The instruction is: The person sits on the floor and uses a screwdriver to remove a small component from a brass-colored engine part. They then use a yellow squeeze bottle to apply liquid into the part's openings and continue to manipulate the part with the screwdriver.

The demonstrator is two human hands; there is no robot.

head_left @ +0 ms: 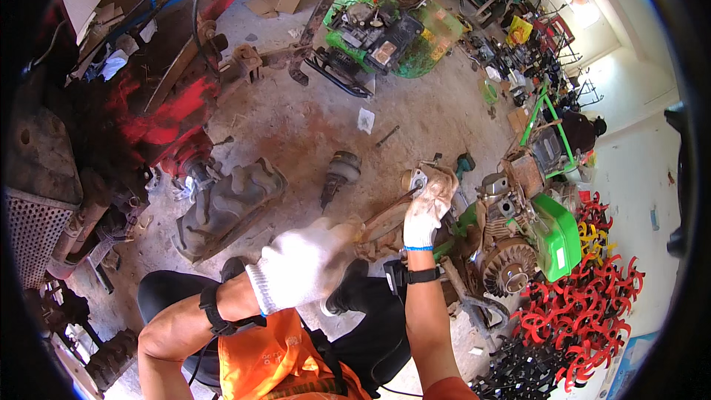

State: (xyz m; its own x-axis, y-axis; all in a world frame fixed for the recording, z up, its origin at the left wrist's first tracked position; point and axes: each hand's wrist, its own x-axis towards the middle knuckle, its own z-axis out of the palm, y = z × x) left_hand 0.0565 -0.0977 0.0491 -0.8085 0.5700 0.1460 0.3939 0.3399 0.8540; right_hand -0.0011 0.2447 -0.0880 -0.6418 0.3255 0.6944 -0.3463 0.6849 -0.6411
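Note:
My left hand [304,263], in a white work glove, is closed and blurred by motion. A thin dark rod-like tool [392,209] runs from its fingers up to the right; its handle is mostly hidden in the glove. My right hand [428,215], in a soiled white glove, is wrapped round a small metal engine part [415,181] with a round opening. The rod's far end meets this part or lies just in front of it. Close to my right hand's right side sits a partly stripped engine [503,230] with a finned flywheel and a green tank [557,237].
A power tool [341,176] and a dark metal housing [229,207] lie on the concrete floor. Red machinery [163,115] stands left, a green engine machine [378,33] ahead. Red curved blades [585,311] are heaped at right. A green-and-black tool [464,164] lies beyond my right hand.

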